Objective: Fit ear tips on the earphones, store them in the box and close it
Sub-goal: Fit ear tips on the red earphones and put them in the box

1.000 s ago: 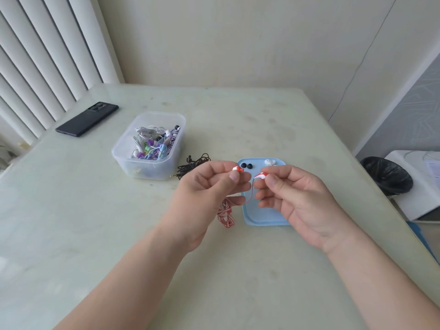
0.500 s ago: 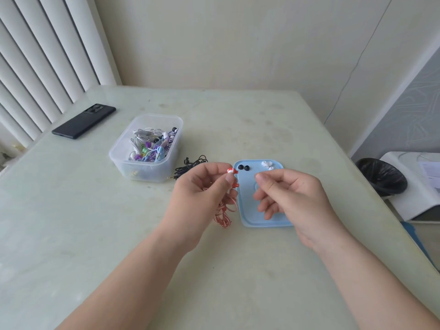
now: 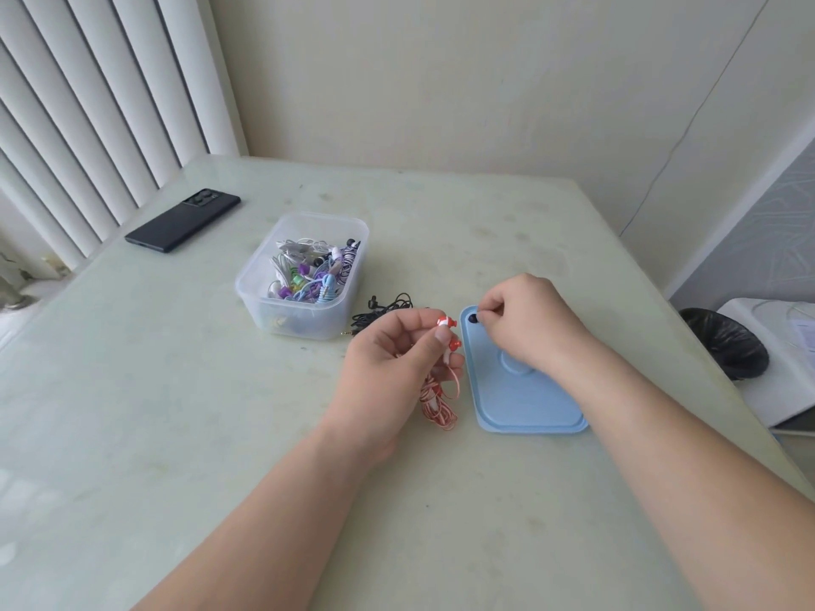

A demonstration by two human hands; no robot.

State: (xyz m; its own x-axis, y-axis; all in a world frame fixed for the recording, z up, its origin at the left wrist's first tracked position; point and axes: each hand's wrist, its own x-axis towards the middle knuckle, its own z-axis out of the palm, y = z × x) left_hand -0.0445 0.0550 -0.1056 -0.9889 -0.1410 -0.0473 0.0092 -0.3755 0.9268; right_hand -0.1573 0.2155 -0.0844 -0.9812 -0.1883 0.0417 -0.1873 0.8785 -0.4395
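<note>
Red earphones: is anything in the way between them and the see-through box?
Nothing blocks them. The clear box is open on top; the blue lid lies on the table, off to the right. Only the black earphones lie flat on the table between the box and the left hand holding the red earphones.

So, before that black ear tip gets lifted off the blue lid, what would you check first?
1. The left hand grips the red-and-white earphones: ok.
2. One earbud pokes out above that grip, easy to reach: ok.
3. The right hand actually pinches the black ear tip: cannot tell, since its fingers meet right beside it.
4. The blue lid lies flat on the table: ok.
5. The clear box stands open, ready for storing: ok.
</note>
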